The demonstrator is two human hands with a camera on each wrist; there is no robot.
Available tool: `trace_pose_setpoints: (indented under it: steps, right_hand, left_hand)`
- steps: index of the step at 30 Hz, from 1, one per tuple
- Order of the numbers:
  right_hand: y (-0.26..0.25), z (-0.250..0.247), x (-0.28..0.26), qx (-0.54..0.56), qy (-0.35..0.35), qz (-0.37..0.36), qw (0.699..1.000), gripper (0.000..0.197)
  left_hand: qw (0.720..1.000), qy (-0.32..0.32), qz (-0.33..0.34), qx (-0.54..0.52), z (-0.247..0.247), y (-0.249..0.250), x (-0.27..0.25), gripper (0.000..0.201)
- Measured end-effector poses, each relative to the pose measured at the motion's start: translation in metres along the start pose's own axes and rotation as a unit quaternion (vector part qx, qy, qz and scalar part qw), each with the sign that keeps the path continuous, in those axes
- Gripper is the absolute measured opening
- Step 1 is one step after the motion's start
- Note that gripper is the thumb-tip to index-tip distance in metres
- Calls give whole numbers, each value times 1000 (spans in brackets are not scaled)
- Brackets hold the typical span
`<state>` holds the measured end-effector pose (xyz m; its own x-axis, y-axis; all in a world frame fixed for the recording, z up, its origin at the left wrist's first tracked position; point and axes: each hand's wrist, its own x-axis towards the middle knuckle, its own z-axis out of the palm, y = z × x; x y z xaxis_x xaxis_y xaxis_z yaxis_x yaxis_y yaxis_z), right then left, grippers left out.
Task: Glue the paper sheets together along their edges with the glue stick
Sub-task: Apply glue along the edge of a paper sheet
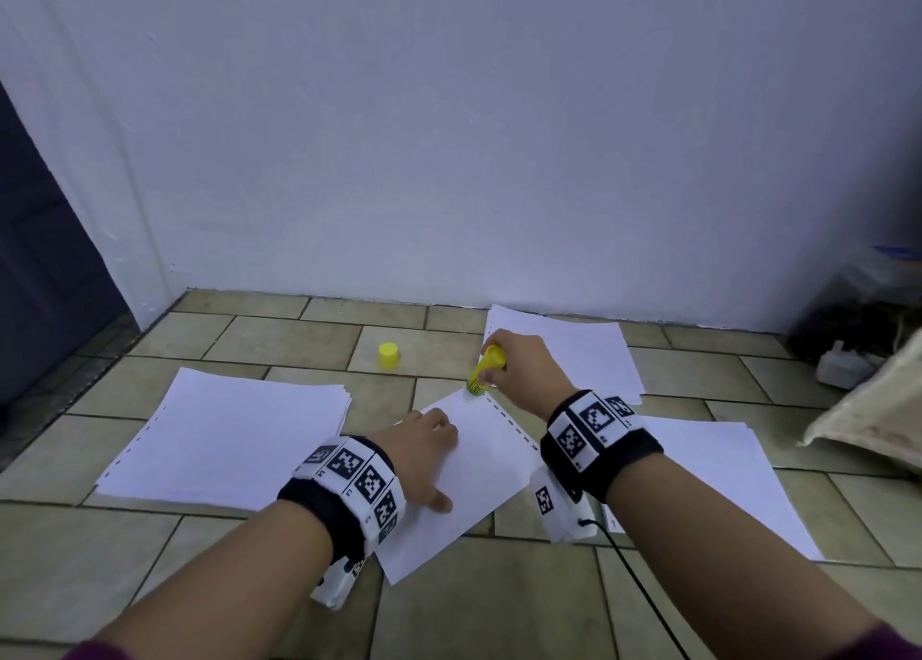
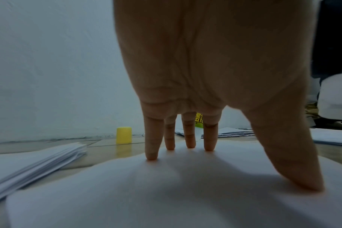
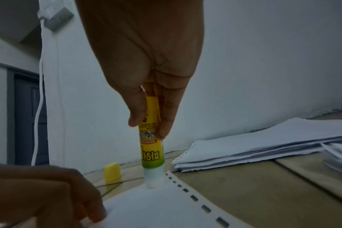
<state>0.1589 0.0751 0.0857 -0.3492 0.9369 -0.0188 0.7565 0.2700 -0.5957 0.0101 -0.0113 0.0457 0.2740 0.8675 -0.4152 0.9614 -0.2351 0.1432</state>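
Note:
A white sheet (image 1: 474, 470) with a perforated right edge lies on the tiled floor in front of me. My left hand (image 1: 424, 450) presses flat on it, fingers straight and spread (image 2: 189, 138). My right hand (image 1: 519, 370) grips a yellow glue stick (image 1: 485, 371) and holds it almost upright. The stick's white tip (image 3: 153, 180) touches the sheet's far corner, just left of the perforated strip (image 3: 193, 197). The stick's yellow cap (image 1: 388, 356) stands alone on the floor to the left.
A stack of white sheets (image 1: 224, 435) lies at the left, another stack (image 1: 564, 350) against the wall behind my right hand, and more sheets (image 1: 718, 480) at the right. A sack (image 1: 878, 410) and dark clutter (image 1: 848, 330) fill the right corner.

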Motion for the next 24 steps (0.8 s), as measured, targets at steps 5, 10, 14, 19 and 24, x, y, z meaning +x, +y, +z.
trace_pose_setpoints:
  steps: [5,10,14,19,24]
  right_hand:
    - [-1,-12,-6,-85,-43,-22,995,28]
    - [6,-31,-27,-187,-102,-28,977,34]
    - [14,-41,-45,-211,-120,-21,970,33]
    - [23,-48,-52,-174,-102,-15,979,30]
    - [26,-57,-46,-17,13,5,1000,22]
  left_hand:
    - [1000,-3,-1,-2,0,-1,0,81]
    - [1000,-8,5,3,-1,-3,-1,80]
    - [1000,-11,12,25,-3,-4,-1,79]
    - [998,-11,-3,58,-5,-1,-3,71]
    - [997,10,-27,67,0,5,-8,68]
